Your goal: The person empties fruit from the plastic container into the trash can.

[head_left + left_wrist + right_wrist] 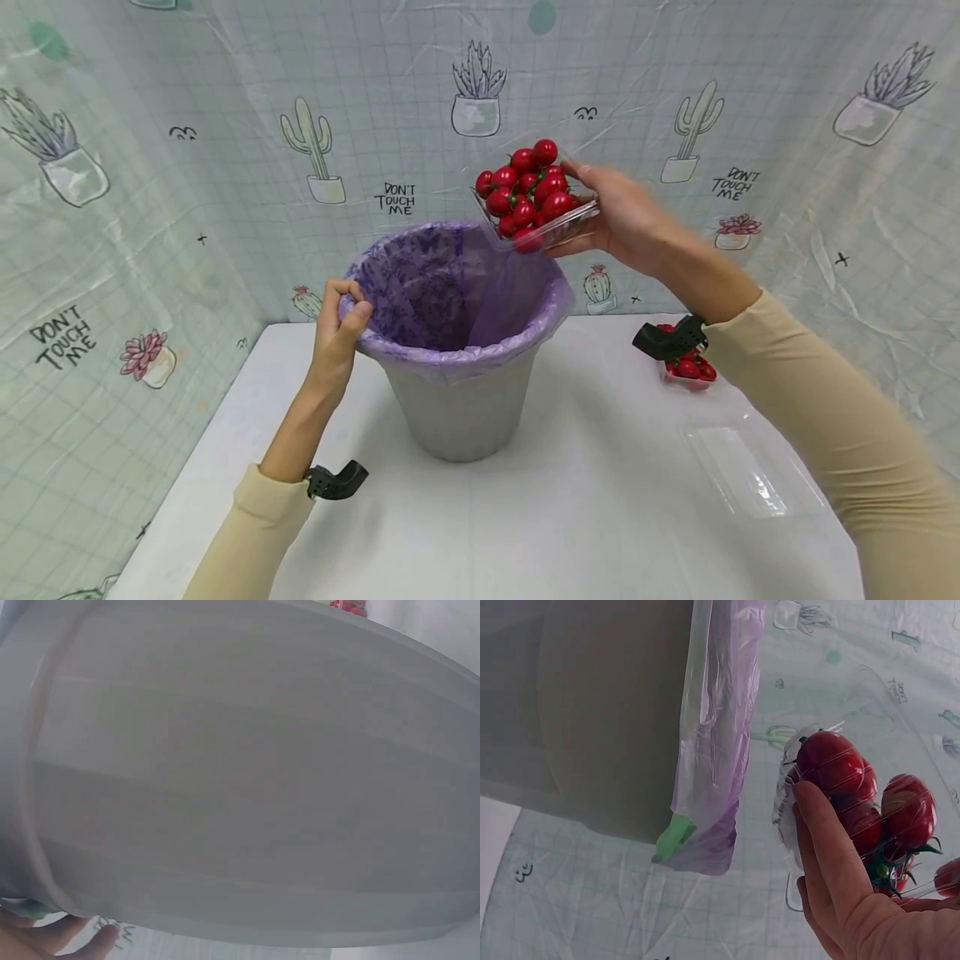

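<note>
Presently, in the head view, your right hand (pixel 622 212), spread round one end, grips the tray (pixel 573 221) of tomatoes (pixel 525 196) above the far right rim of the bin (pixel 465 417); your left hand (pixel 337 325) pinches the bag (pixel 450 358) at its left rim; in the left wrist view, that pinch is unclear; in the right wrist view, the tray looks light, slick, flexible, its fruit bruisable; hold low on opposite walls.

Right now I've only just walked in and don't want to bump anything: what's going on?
A person's left hand grips the rim of a bin lined with a purple bag. The right hand holds a clear box of red tomatoes up by the rim, on the right. On the table to the right are a second tomato box and what looks like a clear lid.
</note>
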Motion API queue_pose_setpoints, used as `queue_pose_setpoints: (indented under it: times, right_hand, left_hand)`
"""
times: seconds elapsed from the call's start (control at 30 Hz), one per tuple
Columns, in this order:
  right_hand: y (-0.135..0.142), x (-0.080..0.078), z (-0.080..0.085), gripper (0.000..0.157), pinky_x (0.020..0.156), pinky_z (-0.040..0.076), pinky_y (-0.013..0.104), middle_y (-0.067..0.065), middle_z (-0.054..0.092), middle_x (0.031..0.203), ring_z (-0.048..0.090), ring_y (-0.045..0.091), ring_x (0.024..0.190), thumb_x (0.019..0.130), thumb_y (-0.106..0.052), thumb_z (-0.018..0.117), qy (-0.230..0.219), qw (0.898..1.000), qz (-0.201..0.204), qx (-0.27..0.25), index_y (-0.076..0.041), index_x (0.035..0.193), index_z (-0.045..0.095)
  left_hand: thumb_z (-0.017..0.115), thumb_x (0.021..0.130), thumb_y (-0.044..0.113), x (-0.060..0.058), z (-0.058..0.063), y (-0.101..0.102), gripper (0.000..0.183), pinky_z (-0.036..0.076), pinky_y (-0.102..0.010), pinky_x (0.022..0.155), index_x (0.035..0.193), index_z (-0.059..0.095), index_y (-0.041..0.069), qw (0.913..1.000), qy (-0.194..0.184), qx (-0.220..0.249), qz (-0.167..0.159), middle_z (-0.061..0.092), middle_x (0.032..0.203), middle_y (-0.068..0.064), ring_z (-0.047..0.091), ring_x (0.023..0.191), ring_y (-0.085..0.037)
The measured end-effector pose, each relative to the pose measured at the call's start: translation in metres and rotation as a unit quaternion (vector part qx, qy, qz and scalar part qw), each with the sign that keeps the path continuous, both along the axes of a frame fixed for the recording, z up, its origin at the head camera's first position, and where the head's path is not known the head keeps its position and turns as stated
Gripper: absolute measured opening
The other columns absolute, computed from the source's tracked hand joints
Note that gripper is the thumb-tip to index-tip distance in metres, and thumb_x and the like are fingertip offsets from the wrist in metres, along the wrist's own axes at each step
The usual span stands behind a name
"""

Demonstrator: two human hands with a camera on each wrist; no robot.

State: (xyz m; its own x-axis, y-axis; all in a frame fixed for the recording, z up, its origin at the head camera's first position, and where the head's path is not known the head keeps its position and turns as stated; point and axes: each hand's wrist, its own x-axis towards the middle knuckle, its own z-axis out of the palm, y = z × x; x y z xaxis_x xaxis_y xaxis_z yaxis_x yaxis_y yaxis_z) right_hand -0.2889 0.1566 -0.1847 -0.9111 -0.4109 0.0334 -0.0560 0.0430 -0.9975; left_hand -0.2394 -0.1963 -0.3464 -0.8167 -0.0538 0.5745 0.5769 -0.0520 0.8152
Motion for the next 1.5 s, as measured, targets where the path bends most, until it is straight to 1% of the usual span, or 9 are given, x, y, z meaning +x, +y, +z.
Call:
queue_pose_setpoints:
  times: [0.17,0.3,0.4,0.53,0.8,1.1,1.37,1.43,1.5]
  right_hand:
    - [-0.006,0.001,0.0,0.056,0.091,0.057,0.05,0.018,0.033,0.164,0.076,0.027,0.099,0.112,-0.041,0.029,0.017,0.999,-0.006,0.032,-0.027,0.165,0.021]
    - [-0.009,0.0,0.001,0.057,0.091,0.057,0.051,0.02,0.035,0.161,0.074,0.028,0.103,0.112,-0.04,0.03,0.018,0.999,-0.002,0.031,-0.024,0.165,0.019]
    - [-0.01,0.0,0.0,0.057,0.089,0.058,0.049,0.019,0.03,0.165,0.074,0.027,0.103,0.112,-0.037,0.029,0.017,0.999,0.004,0.028,-0.022,0.166,0.018]
    - [-0.012,0.0,-0.001,0.055,0.088,0.059,0.048,0.019,0.028,0.167,0.074,0.025,0.102,0.112,-0.035,0.026,0.022,0.999,0.004,0.032,-0.023,0.166,0.018]
    - [-0.015,-0.001,-0.004,0.057,0.088,0.059,0.048,0.025,0.042,0.155,0.073,0.027,0.102,0.111,-0.038,0.025,0.044,0.997,-0.014,0.061,-0.024,0.166,0.017]
    - [-0.015,-0.002,-0.007,0.057,0.087,0.06,0.048,0.025,0.048,0.153,0.075,0.025,0.102,0.111,-0.039,0.024,0.082,0.994,0.005,0.068,-0.021,0.166,0.018]
    - [-0.017,-0.002,-0.008,0.058,0.086,0.06,0.047,0.022,0.042,0.16,0.069,0.034,0.118,0.112,-0.04,0.022,0.095,0.992,0.003,0.084,-0.022,0.166,0.014]
    - [-0.017,-0.002,-0.009,0.058,0.085,0.061,0.047,0.022,0.042,0.16,0.069,0.034,0.117,0.112,-0.04,0.022,0.097,0.992,0.002,0.086,-0.022,0.166,0.014]
    - [-0.017,-0.003,-0.009,0.058,0.084,0.061,0.045,0.022,0.041,0.16,0.072,0.031,0.112,0.112,-0.039,0.022,0.1,0.991,0.0,0.088,-0.022,0.166,0.013]
  left_hand:
    - [0.055,0.092,0.024,0.001,0.0,-0.001,0.012,0.028,-0.025,0.085,0.101,0.047,0.023,1.0,0.0,0.001,0.001,0.041,0.099,0.006,0.038,0.094,-0.011]
    - [0.055,0.092,0.023,0.002,0.0,0.0,0.012,0.028,-0.025,0.085,0.101,0.047,0.023,1.0,0.001,0.004,0.001,0.041,0.1,0.007,0.038,0.095,-0.01]
    - [0.055,0.091,0.023,0.002,0.001,0.001,0.012,0.028,-0.025,0.085,0.101,0.047,0.023,1.0,0.003,0.003,0.001,0.041,0.1,0.007,0.038,0.096,-0.011]
    - [0.055,0.091,0.023,0.002,0.002,0.001,0.012,0.028,-0.026,0.086,0.101,0.047,0.023,1.0,0.003,0.001,0.002,0.041,0.101,0.007,0.038,0.098,-0.011]
    - [0.055,0.091,0.024,0.001,0.0,0.0,0.012,0.027,-0.027,0.086,0.101,0.048,0.025,1.0,0.005,-0.004,0.004,0.041,0.101,0.006,0.038,0.098,-0.012]
    - [0.056,0.092,0.025,0.0,0.0,0.0,0.012,0.027,-0.027,0.086,0.101,0.048,0.024,1.0,0.007,-0.001,-0.002,0.041,0.101,0.006,0.037,0.097,-0.012]
    - [0.054,0.093,0.026,0.001,0.0,-0.002,0.012,0.026,-0.028,0.084,0.102,0.046,0.025,0.9999,-0.001,-0.013,-0.003,0.037,0.099,0.005,0.034,0.093,-0.013]
    - [0.054,0.093,0.026,0.001,0.0,-0.002,0.012,0.026,-0.028,0.084,0.102,0.046,0.025,0.9999,-0.002,-0.011,-0.003,0.037,0.099,0.005,0.035,0.094,-0.013]
    - [0.054,0.093,0.026,0.001,0.0,-0.002,0.012,0.026,-0.028,0.084,0.102,0.046,0.025,0.9999,-0.001,-0.009,-0.004,0.038,0.1,0.005,0.035,0.095,-0.013]
